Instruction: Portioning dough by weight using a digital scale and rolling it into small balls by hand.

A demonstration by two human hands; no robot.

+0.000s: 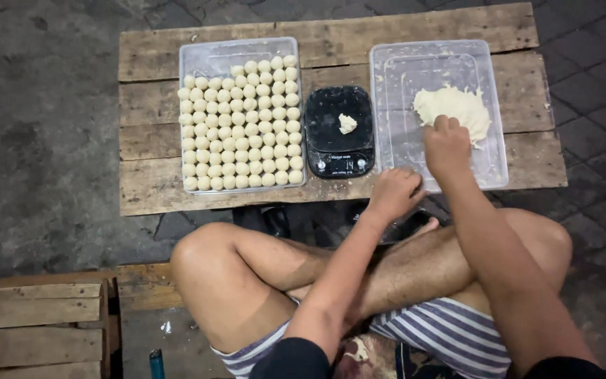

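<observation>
On low wooden table (331, 42), 3 items sat in a row. Left: clear plastic tray (198, 52) packed w/ rows of small pale dough balls (240, 126), top-left corner bare. Centre: black digital scale (339, 132) carrying one small dough piece (346, 123) on its platform. Right: 2nd clear tray (401, 63) holding a flattened dough mass (454, 107) at its far-right portion.

Right hand (446, 146) was inside the 2nd tray, fingers curled down onto near edge of dough mass, pinching it; exact closure could not be told. Left hand (394, 192) rested at table's near edge, just below the gap btw. scale and 2nd tray, fingers loosely bent, holding nothing visible.

Person sat cross-legged in striped shorts (450, 330) on dark paved ground. Wooden crate (36, 323) stood at lower left, well apart from table.
</observation>
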